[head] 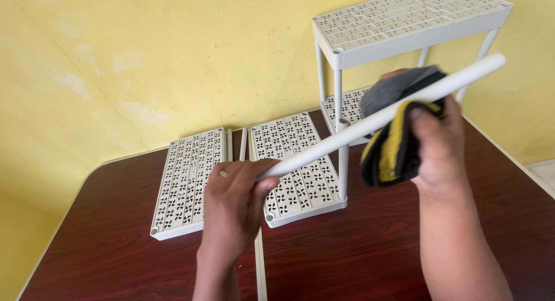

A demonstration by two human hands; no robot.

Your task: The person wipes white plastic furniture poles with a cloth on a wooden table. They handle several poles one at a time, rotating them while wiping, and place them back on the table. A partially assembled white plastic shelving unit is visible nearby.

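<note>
Head view: left hand (234,205) grips the lower end of a white plastic tube (376,119) held slanting above the dark red table (376,243); right hand (439,145) presses a black-and-yellow cloth (393,148) around its middle. Two perforated shelf panels (191,182) lie flat below, an assembled shelf rack (404,20) behind.

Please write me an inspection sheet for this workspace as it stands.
Surface: dark red-brown wooden table, a seam down its middle.
Job's things: long white plastic tube, held slanting above the table; black, grey and yellow cloth wrapped around it.
Clutter: two flat white perforated plastic shelf panels lying side by side, loose white tubes between them; a partly built white shelf rack at the back.
Grippers: left hand grips the tube's lower end; right hand presses the cloth to it.
Cables: nothing seen.
Surroundings: yellow wall, cracked and patchy.
</note>
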